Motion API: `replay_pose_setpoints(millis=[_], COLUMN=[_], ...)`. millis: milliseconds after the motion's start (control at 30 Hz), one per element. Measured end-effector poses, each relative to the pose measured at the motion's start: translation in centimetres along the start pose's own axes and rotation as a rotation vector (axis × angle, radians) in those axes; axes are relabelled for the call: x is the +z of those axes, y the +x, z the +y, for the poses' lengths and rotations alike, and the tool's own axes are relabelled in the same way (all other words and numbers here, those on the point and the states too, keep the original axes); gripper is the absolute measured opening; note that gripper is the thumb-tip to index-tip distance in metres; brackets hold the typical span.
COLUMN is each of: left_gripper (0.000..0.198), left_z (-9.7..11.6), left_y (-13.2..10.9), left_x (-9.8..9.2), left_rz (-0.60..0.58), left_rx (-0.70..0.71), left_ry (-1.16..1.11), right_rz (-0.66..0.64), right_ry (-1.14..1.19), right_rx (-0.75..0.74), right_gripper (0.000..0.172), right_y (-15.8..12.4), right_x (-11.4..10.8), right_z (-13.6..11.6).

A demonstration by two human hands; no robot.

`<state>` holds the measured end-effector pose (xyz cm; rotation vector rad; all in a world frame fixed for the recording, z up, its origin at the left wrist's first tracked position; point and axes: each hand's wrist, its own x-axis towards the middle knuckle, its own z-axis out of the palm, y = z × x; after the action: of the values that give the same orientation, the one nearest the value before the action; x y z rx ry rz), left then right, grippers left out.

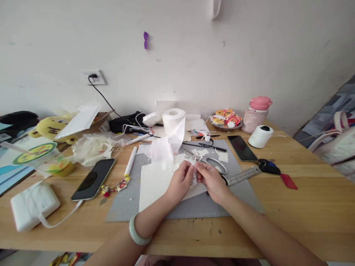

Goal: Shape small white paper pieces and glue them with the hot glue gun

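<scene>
My left hand and my right hand meet over the grey cutting mat. Both pinch a small white paper piece between their fingertips. A pale green bangle circles my left wrist. Beneath the hands lies a white paper sheet. Scissors and a metal ruler rest just right of my right hand. Small paper scraps lie scattered behind the hands.
A toilet paper roll stands at the back middle. Two phones lie left and right of the mat. A white pen, keys, white tape roll, pink bottle, sweets dish and yellow plush crowd the wooden table.
</scene>
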<state>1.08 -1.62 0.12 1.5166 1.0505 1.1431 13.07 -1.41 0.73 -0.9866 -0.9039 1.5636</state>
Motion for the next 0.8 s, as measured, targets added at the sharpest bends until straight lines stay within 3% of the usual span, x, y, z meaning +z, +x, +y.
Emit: replay_pose_setpoints(millis=[100, 333, 500, 800], left_gripper=[0.022, 0.019, 0.019, 0.024], left_z=[0.4, 0.5, 0.9, 1.2], left_y=[0.0, 0.0, 0.0, -0.1], left_x=[0.1, -0.1, 0.0, -0.1], left_rz=[-0.025, 0.039, 0.002, -0.105], left_rx=[0.006, -0.010, -0.042, -0.104], left_ry=[-0.004, -0.001, -0.056, -0.245], right_rz=[-0.035, -0.079, -0.083, -0.199], right_ry=[0.035, 0.070, 0.059, 0.120], right_rx=[0.006, 0.018, 0.031, 0.067], right_gripper=[0.040, 0.032, 0.032, 0.030], right_y=[0.0, -0.2, -0.1, -0.2], right_x=[0.1, 0.2, 0.1, -0.6], right_z=[0.1, 0.2, 0.6, 0.3])
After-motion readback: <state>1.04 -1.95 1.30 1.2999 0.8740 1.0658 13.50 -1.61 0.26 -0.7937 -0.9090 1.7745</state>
